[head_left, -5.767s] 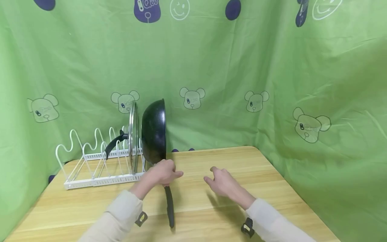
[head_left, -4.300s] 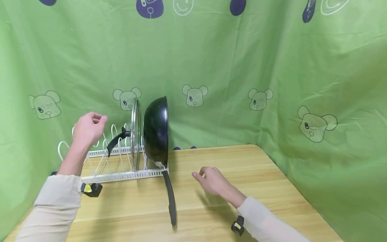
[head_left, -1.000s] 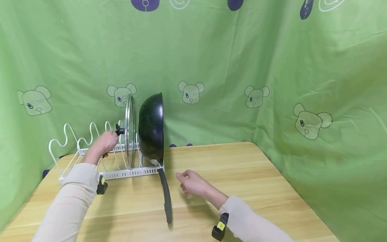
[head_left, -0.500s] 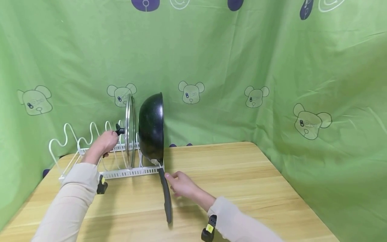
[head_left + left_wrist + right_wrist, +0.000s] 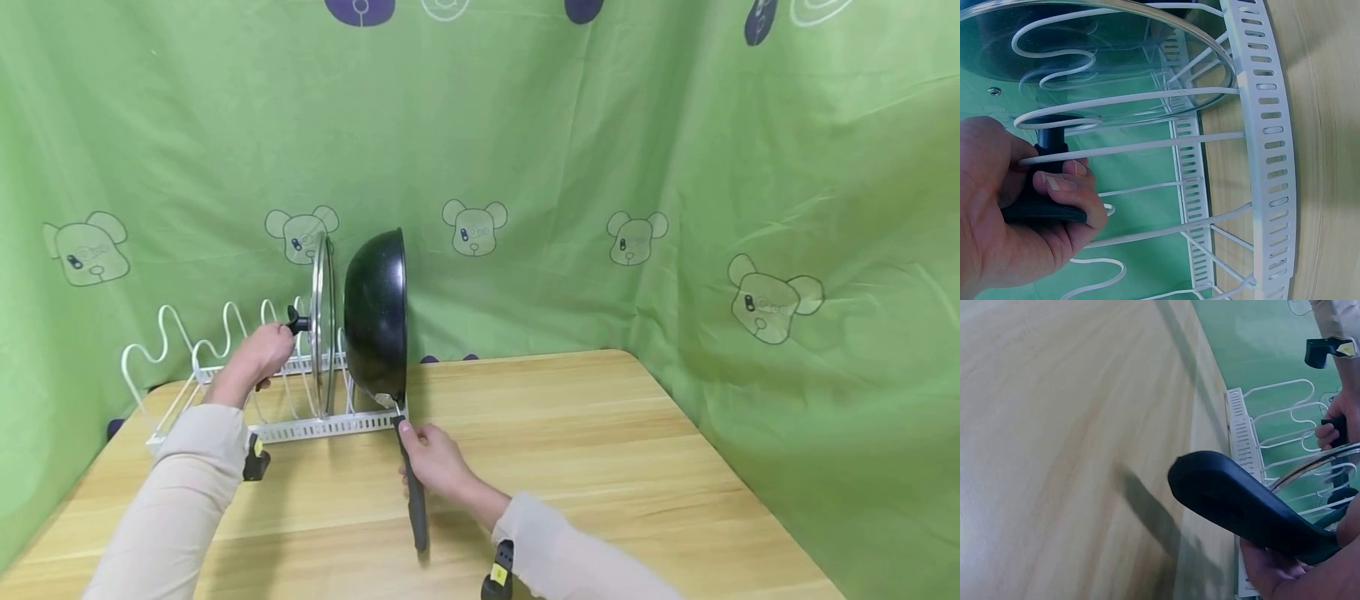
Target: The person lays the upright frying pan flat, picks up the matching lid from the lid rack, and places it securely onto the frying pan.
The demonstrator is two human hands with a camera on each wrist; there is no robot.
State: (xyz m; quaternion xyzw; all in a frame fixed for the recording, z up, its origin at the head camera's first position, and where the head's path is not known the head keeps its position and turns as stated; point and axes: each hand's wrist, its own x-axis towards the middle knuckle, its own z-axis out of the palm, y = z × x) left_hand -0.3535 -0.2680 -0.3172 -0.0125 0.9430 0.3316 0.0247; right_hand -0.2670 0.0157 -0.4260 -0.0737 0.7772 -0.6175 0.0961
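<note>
Standing far left on a pale wooden worktop [image 5: 570, 408], a white wire rack [image 5: 315, 428] holds upright a black round-bottomed wok [image 5: 375, 321] at its right end and, just left, a clear glass lid [image 5: 322, 333]. The right grip [image 5: 438, 460] clasps the wok's dark grey handle [image 5: 417, 517]; the left grip [image 5: 262, 352], the lid's curved black handle [image 5: 1044, 212].

Glass lid [image 5: 321, 358] w/ blk grip [image 5: 1044, 211] stands on edge in white wire rack [image 5: 300, 431]; blk wok [image 5: 377, 317], also upright, just R of it, long hndl [image 5: 417, 521] twd camera.
</note>
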